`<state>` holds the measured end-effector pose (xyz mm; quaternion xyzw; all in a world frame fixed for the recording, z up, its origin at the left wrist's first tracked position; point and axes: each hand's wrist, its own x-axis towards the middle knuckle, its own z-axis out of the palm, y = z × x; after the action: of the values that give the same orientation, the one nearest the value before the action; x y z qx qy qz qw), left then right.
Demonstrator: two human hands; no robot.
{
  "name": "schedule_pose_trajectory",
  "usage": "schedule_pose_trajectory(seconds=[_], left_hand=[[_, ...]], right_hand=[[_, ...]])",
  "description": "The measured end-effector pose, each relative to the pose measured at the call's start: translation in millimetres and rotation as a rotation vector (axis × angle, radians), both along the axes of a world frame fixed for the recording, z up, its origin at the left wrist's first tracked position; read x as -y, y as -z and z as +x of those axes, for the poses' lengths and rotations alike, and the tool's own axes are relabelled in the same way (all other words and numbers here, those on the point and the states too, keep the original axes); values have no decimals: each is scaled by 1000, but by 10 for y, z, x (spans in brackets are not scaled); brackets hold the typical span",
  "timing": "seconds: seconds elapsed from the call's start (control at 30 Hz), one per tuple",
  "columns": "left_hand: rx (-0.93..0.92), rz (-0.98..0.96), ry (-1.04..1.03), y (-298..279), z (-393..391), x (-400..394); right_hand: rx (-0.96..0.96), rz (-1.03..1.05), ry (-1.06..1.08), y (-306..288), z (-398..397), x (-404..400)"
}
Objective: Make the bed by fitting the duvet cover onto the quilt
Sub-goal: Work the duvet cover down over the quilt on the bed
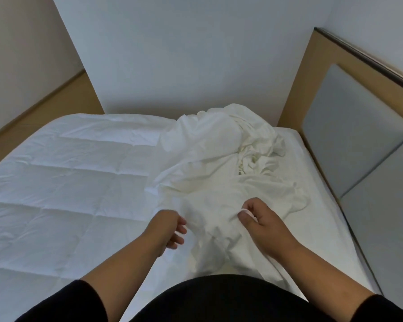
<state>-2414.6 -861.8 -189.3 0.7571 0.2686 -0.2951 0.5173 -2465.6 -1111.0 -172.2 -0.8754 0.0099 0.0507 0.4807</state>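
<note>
R hand point(263, 225) pinches cover point(219, 163) fold, fingertips buried in cloth. L hand point(170, 228) fingers curled at cover edge; grasp unclear. Quilt point(63, 173) cut off left.

Black top point(221, 298), sleeves point(79, 303) pushed up, bare forearms.

Quilt point(63, 173) cut off at left edge, far part buried under crumpled duvet cover point(221, 159), left hand point(170, 228) fingertips lost in cloth, headboard point(358, 140) cropped at right.
</note>
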Motion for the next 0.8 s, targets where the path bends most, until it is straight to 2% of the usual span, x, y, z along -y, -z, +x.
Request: schedule_pose_trajectory(seconds=[0.07,0.17,0.23,0.37,0.5,0.6,0.7,0.8], left_hand=[[15,-94,58,-198,56,52],[-28,-31,318,-290,52,142],[-74,-20,397,-225,8,143],[-293,-211,238,-74,-137,9],[-301,-358,157,-59,-237,-26],[-174,-388,49,-92,-269,6],[146,-425,-47,-236,-326,6],[492,-331,120,-593,-476,58]], right_hand=[[-80,-26,-73,-3,-43,-71],[-85,-151,-195,31,-100,-208],[-58,-154,-173,48,-116,-247],[25,-141,38,86,-98,-138],[21,-141,53,103,-125,-125],[-1,-130,6,128,-156,-161],[-28,-165,32,156,-151,-145],[-66,-155,148,191,-89,-105]])
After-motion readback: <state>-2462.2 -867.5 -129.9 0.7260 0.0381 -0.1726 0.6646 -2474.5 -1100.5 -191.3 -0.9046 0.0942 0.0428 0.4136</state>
